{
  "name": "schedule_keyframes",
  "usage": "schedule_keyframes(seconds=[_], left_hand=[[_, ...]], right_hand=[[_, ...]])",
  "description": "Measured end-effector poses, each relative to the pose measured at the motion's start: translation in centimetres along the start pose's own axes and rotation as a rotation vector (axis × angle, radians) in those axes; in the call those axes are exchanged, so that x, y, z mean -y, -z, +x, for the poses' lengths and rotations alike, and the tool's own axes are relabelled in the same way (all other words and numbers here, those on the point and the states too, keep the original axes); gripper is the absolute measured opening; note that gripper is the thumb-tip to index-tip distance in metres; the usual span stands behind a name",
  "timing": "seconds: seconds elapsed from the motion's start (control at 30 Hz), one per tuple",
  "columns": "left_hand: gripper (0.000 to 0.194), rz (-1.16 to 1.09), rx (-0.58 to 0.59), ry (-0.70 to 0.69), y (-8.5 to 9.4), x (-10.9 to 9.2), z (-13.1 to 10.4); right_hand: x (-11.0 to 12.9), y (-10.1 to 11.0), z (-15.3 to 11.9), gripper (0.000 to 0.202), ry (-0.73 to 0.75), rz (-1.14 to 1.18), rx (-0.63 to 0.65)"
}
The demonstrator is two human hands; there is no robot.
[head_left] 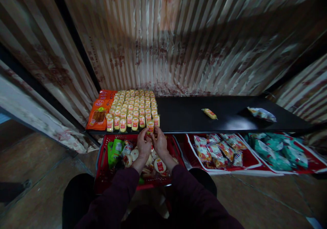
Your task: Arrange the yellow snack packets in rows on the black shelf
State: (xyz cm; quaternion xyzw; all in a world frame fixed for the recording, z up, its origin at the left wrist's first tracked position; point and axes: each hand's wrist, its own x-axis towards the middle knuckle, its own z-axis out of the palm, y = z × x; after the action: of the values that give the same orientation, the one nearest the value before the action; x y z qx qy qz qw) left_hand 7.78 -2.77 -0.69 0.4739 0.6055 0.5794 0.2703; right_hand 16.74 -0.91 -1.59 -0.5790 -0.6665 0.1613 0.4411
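Note:
Between the fingertips of my left hand (pixel 144 144) and my right hand (pixel 159 143) is a small yellow wrapped cake (pixel 150 126) with an orange-red label. Both hands grip it at the shelf's front edge, in front of rows of similar wrapped cakes (pixel 133 106) standing upright and close together. An orange snack bag (pixel 100 109) lies at the left of those rows. Below my hands, a red basket (pixel 99 174) holds a green packet (pixel 116 150), round wrapped pastries (pixel 159 166) and other packets, partly hidden by my forearms.
The black shelf (pixel 181 115) stretches right, with a single wrapped cake (pixel 209 113) and a pale packet (pixel 262 114) lying on it. Underneath are a red basket of snack packets (pixel 217 150) and one of teal packets (pixel 281 150). A dark upright post (pixel 74 34) stands at the left.

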Motion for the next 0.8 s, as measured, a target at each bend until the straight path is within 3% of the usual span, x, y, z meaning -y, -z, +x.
schedule_keyframes(seconds=[0.13, 0.4, 0.8], left_hand=[[0.042, 0.050, 0.006, -0.014, -0.2, 0.0, 1.2], [0.050, 0.119, 0.030, 0.004, -0.7, 0.7, 2.1], [0.050, 0.231, 0.074, -0.141, -1.4, 2.3, 2.7]], right_hand=[[0.3, -0.5, 0.9, 0.041, 0.037, -0.069, -0.010], [0.1, -0.8, 1.1, 0.050, 0.054, -0.266, 0.085], [-0.6, -0.7, 1.6, 0.046, 0.188, -0.343, 0.080]])
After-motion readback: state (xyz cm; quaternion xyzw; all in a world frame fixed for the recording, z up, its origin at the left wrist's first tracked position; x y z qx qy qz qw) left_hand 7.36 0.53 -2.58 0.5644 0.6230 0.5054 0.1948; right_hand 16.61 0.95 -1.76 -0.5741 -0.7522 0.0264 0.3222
